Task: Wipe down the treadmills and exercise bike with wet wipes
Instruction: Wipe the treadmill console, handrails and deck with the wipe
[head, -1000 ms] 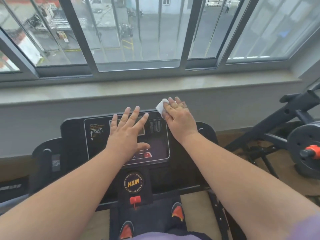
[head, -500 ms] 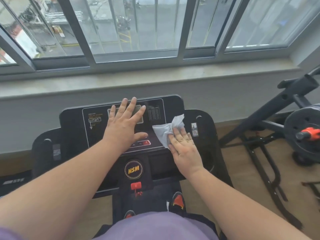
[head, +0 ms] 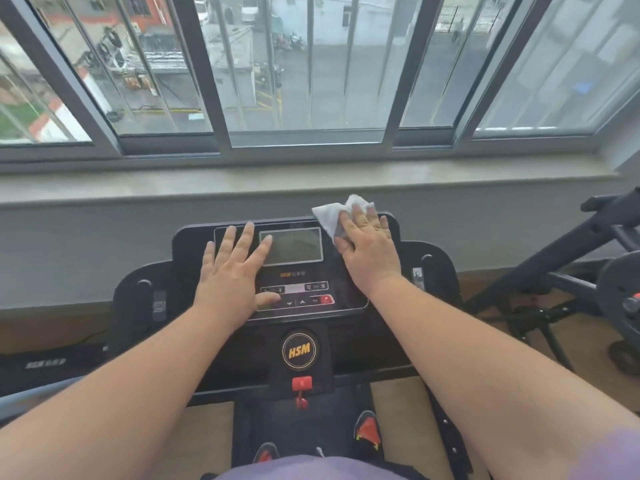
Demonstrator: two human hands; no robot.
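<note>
A black treadmill console (head: 294, 282) with a grey screen and an HSM badge stands in front of me, below a window sill. My right hand (head: 369, 247) lies flat with straight fingers on a white wet wipe (head: 329, 214), pressing it against the console's upper right corner. Part of the wipe sticks out past the fingertips and over the console's top edge. My left hand (head: 232, 271) rests flat and spread on the console's left half, its thumb by the button row.
A black weight rack with a plate and a red-tipped bar (head: 620, 292) stands to the right on the wooden floor. The grey window sill (head: 242, 181) runs just behind the console. Red-and-black shoes (head: 369, 431) show on the treadmill belt below.
My right hand slid the wipe from the console's lower right up to its upper right corner. My left hand shifted a little to the left, uncovering the screen.
</note>
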